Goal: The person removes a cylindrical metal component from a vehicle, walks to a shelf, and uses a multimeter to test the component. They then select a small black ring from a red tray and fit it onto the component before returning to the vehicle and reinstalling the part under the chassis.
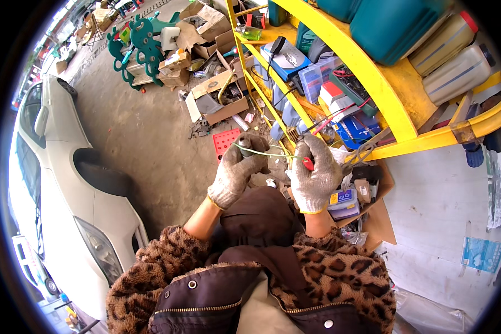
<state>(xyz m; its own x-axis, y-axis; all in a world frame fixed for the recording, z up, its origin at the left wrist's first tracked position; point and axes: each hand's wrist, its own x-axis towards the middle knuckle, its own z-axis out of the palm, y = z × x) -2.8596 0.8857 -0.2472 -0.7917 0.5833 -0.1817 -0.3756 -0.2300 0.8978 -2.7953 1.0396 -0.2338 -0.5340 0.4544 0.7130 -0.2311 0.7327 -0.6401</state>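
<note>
Both hands wear grey-white knitted gloves and are raised in front of the yellow shelf. My left hand (235,175) is closed around a small grey cylindrical part (244,142), its top showing between thumb and fingers. A thin green wire (273,154) runs from the left hand across to the right. My right hand (316,181) is closed in a pinch on the wire's end, beside a small red piece (308,163) at the thumb. Just beyond the right fingertips is a ribbed brass-coloured part (292,133); whether the fingers touch it I cannot tell.
A yellow metal shelf (367,53) at the right carries boxes, a test meter (355,89) and fluid jugs (456,72). Open cardboard boxes (220,97) and a red perforated plate (225,143) lie on the floor ahead. A white car (75,172) stands at the left.
</note>
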